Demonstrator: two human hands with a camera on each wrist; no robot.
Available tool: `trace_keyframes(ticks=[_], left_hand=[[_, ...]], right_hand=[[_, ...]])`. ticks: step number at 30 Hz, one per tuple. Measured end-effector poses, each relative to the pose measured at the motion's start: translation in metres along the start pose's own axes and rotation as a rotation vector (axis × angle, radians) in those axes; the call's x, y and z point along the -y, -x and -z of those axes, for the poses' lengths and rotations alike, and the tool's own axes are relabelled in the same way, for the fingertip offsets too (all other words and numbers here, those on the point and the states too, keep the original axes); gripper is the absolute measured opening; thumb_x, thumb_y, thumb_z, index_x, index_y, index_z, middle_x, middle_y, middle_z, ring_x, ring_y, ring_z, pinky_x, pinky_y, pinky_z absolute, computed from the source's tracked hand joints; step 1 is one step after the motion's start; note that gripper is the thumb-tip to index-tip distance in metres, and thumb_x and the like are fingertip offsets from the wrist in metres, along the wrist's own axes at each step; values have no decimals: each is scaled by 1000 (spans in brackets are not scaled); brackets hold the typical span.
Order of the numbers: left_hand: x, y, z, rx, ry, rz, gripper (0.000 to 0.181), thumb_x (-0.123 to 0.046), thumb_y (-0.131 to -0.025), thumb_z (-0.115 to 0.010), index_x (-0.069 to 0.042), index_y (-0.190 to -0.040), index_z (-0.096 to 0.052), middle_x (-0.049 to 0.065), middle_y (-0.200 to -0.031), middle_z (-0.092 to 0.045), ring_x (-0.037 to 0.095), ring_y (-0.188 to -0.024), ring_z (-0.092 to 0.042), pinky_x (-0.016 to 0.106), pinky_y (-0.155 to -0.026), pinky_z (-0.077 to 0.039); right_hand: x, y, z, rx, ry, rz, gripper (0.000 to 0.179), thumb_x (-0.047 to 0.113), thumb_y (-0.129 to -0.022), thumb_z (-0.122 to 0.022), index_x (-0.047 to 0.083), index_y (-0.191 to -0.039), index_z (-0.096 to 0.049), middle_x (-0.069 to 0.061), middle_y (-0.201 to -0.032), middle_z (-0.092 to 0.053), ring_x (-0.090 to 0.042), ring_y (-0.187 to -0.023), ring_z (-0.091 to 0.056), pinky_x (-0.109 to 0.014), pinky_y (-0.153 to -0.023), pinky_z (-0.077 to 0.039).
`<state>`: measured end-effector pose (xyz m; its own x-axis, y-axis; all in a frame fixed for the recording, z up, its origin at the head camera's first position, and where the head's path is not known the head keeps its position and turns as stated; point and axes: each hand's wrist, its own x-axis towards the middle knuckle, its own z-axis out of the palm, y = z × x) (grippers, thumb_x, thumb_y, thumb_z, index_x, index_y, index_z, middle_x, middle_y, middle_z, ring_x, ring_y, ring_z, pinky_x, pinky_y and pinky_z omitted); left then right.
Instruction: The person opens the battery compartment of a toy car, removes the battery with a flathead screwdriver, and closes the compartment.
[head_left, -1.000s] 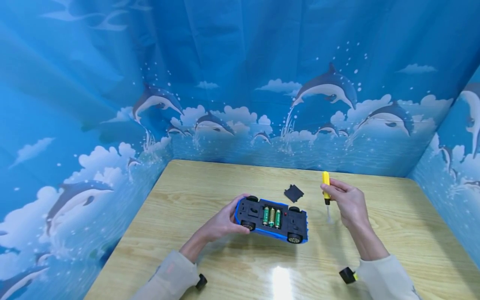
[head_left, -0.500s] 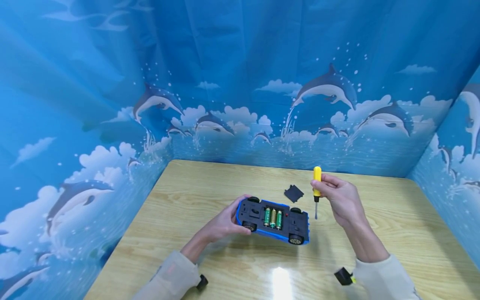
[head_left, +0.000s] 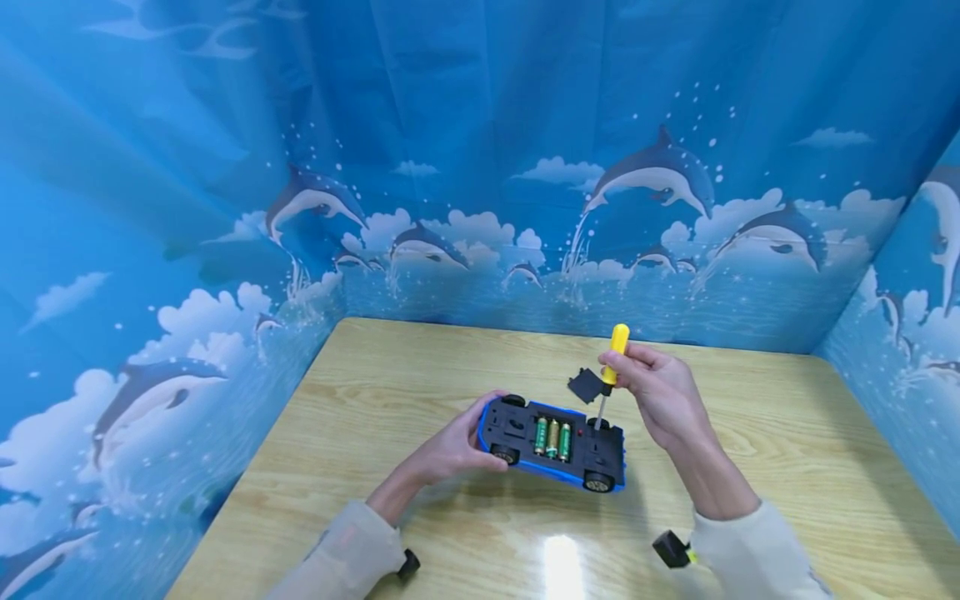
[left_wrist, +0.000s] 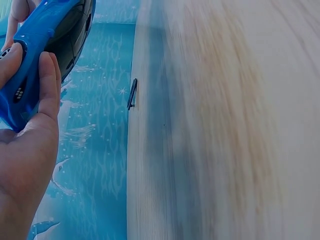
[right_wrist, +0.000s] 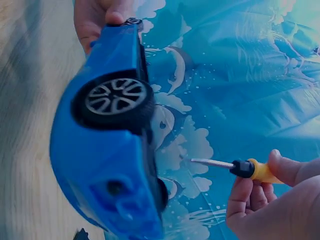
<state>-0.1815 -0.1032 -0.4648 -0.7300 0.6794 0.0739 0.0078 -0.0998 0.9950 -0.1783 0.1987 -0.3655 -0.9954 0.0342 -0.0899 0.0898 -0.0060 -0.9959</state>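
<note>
At the left, the blue toy car is being pinched by its end in the left hand – the thumb is being pressed near a wheel, the fingers against the opposite side. The car is being held above the bench, its black underside being turned up toward the head camera. Three green-and-gold batteries are being held side by side in the open compartment. Beyond the car, a flat black piece is being supported by the bench. Farther right, a yellow-handled screwdriver is being pinched between thumb and fingers of the right hand – its tip is being pointed down, apart from the car.
</note>
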Motion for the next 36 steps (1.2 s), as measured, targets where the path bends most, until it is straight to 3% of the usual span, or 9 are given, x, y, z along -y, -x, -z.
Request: trace_keyframes(ticks=[10,24,31,36], left_hand=[[1,-2,-3,7,-4,-14,99,10,-81,-75,-7,-162,-22,24,-146,-47,32,-120,-62,44,-101,-57],[5,-3,-5,13,7,-10,98,11,-81,-75,-11,-162,-24,23,-146,-47,32,-120,-62,44,-101,-57],[5,-4,-7,9,8,-4,97,9,-81,-76,-15,-161,-27,23,-145,-48,33,-120,-62,44,-101,-57],[6,-4,-8,-15,5,10,98,8,-81,-77,-14,-162,-26,22,-147,-47,33,-121,-62,43,-101,-57]], right_hand=[[-14,-7,-21,105,-68,72,46,20,-103,-65,-13,-134,-55,2,-106,-75,-13,-102,-62,-20,-91,-53],[-25,-12,-41,52,-58,167,37,22,-103,-66,-9,-123,-68,5,-101,-77,-14,-99,-66,-23,-86,-57],[-27,-9,-42,61,22,164,39,27,-101,-69,-2,-126,-70,-4,-111,-77,-18,-101,-67,-31,-96,-57],[-26,-5,-41,83,78,186,40,28,-99,-72,0,-128,-69,-9,-118,-75,-19,-103,-69,-33,-95,-58]])
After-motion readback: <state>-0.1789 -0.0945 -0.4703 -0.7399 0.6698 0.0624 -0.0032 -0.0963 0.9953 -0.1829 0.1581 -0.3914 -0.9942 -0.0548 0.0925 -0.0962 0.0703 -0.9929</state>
